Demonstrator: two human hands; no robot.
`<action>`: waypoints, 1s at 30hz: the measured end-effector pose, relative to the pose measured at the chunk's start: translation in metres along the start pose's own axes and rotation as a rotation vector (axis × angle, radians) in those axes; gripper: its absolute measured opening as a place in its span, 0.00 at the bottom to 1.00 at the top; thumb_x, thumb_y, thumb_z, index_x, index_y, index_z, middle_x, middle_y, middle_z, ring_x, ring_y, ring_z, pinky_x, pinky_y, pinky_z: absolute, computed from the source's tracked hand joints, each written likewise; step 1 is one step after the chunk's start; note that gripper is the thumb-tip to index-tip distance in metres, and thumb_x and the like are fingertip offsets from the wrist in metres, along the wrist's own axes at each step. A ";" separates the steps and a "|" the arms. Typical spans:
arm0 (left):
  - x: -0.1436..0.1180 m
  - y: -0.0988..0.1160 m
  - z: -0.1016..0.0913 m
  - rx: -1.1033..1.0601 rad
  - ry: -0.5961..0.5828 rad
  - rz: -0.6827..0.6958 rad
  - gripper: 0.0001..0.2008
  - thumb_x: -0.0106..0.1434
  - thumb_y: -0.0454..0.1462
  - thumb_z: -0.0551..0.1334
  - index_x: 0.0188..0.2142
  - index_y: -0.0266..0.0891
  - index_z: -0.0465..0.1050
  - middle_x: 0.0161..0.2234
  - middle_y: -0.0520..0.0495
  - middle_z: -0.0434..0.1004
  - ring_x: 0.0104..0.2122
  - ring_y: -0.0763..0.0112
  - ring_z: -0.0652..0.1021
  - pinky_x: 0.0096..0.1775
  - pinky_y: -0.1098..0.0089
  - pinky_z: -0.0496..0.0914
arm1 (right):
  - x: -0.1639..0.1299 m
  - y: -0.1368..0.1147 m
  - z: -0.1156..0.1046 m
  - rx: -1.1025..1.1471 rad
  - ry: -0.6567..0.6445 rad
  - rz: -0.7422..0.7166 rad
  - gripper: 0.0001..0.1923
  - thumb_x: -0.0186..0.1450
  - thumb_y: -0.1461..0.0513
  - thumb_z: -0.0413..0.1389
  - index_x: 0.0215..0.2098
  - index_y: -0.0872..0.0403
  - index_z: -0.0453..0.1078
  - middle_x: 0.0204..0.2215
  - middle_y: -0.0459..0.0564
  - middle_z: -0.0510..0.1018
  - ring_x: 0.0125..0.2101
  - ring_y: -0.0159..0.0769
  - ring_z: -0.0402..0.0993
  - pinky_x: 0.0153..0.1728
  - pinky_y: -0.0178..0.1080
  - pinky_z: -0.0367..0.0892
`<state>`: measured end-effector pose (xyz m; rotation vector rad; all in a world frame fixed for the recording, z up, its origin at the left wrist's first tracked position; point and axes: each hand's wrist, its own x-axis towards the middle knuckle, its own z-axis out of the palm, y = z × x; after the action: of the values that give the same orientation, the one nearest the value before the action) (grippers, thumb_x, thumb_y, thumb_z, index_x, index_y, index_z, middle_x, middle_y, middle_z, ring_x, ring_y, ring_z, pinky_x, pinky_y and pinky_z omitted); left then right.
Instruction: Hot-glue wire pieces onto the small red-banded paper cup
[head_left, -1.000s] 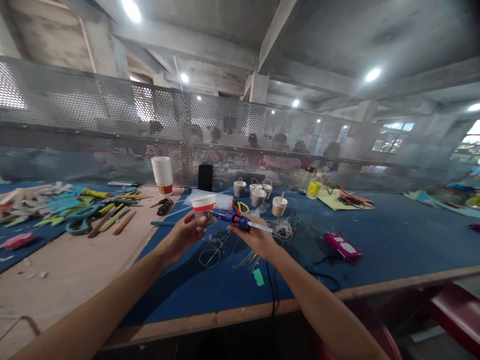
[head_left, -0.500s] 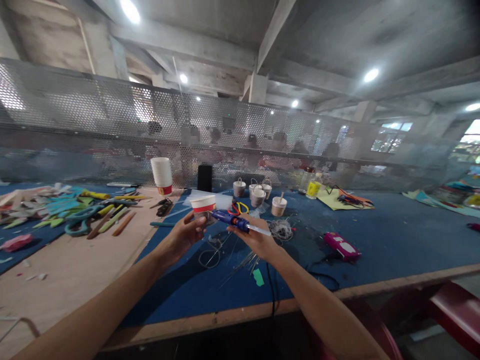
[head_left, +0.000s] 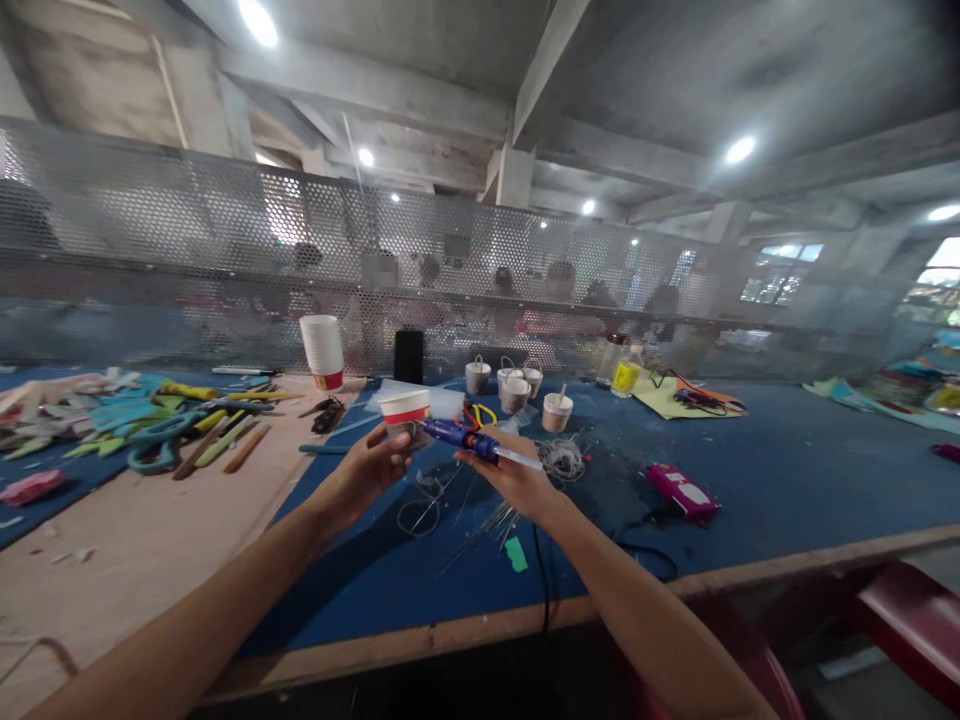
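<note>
Centre of frame, above the blue table point(head_left: 787, 480): left hand point(head_left: 365, 470) gripped a red-banded paper cup point(head_left: 405, 413); right hand point(head_left: 514, 478) closed on a blue glue gun point(head_left: 461, 437), nozzle against the cup's side.

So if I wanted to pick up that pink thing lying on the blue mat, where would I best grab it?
Probably across its long sides, near the middle. The pink thing lies flat on the blue mat, long and narrow, so a grip from above across the narrow width looks easiest. Its near side has a black cord close by; the far side is freer. Both the left hand and right hand are occupied.
</note>
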<state>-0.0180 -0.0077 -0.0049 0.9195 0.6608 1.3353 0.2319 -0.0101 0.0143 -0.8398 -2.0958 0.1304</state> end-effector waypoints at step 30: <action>-0.004 0.005 0.006 -0.030 0.014 -0.020 0.13 0.54 0.32 0.75 0.40 0.35 0.80 0.30 0.49 0.79 0.24 0.75 0.78 0.25 0.78 0.73 | 0.000 0.002 -0.001 0.043 0.015 0.028 0.14 0.70 0.50 0.57 0.39 0.52 0.72 0.29 0.48 0.79 0.29 0.38 0.76 0.32 0.36 0.67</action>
<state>-0.0162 -0.0126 0.0025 0.8778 0.6573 1.3319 0.2344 -0.0088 0.0140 -0.8422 -2.0610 0.1826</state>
